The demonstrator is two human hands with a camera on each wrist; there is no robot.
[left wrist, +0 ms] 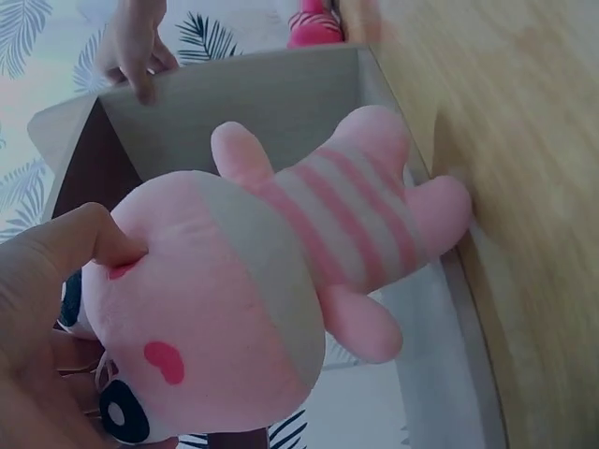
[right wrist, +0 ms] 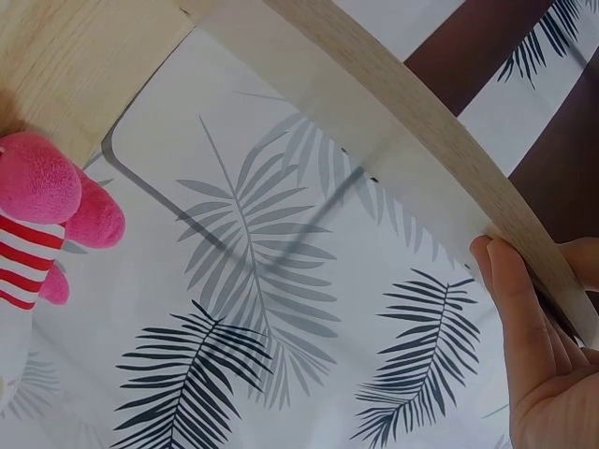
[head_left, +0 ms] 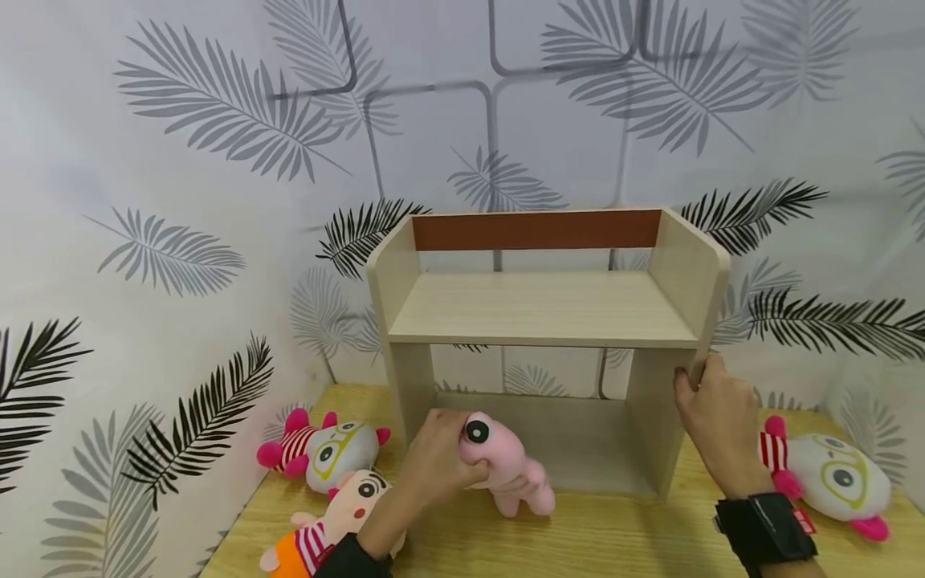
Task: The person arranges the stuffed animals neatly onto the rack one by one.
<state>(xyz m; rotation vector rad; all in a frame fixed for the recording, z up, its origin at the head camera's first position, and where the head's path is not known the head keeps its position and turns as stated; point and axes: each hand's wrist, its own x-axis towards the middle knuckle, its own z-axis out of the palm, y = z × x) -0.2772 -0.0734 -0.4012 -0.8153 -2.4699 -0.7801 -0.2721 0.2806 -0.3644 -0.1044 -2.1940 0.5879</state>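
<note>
My left hand (head_left: 437, 456) grips a pink plush toy (head_left: 500, 451) by its head, in front of the shelf's lower opening. In the left wrist view the plush toy (left wrist: 225, 299) shows a striped body, with my thumb pressed into its face and its feet close to the tabletop. On the right side panel of the small wooden shelf (head_left: 542, 309), my right hand (head_left: 719, 421) holds the front edge. The right wrist view shows the fingers on one face of that panel (right wrist: 421, 122) and the thumb on the other. Both shelf levels hold nothing that I can see.
Left of the shelf lie a grey-faced plush toy (head_left: 328, 451) and a plush toy in orange shorts (head_left: 340, 518), partly behind my left forearm. Another grey-faced plush toy (head_left: 831, 474) lies to the right. The wooden table (head_left: 607, 538) meets a leaf-patterned backdrop (head_left: 217, 265).
</note>
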